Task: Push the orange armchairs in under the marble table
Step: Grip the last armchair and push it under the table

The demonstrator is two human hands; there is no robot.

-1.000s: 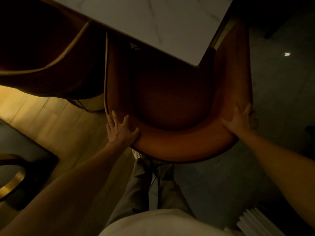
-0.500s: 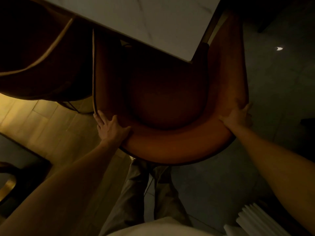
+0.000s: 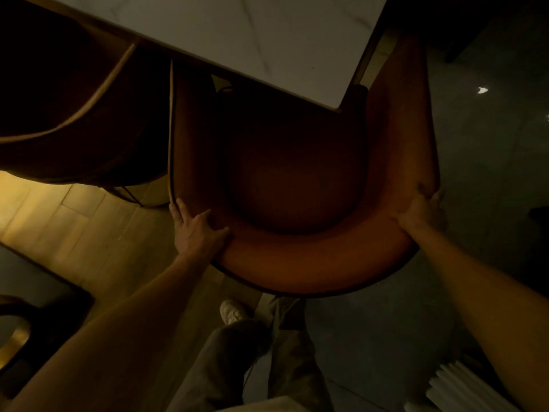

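An orange armchair (image 3: 300, 257) with a curved back sits right below me, its seat partly under the corner of the white marble table (image 3: 267, 40). My left hand (image 3: 196, 227) grips the left end of the backrest, thumb over the top. My right hand (image 3: 421, 212) grips the right end of the backrest where it bends into the arm. A second orange armchair (image 3: 74, 114) stands to the left, dark and partly under the table edge.
Light wooden floor (image 3: 89, 227) at the left, dark tiled floor (image 3: 475, 144) at the right. My legs and one shoe (image 3: 233, 312) stand just behind the chair. A dark piece with a gold ring (image 3: 17, 340) is at lower left; a white ribbed object (image 3: 463, 388) at lower right.
The chair has slid a little further under the table corner. Both hands kept their hold on the backrest, and my foot has stepped forward behind the chair.
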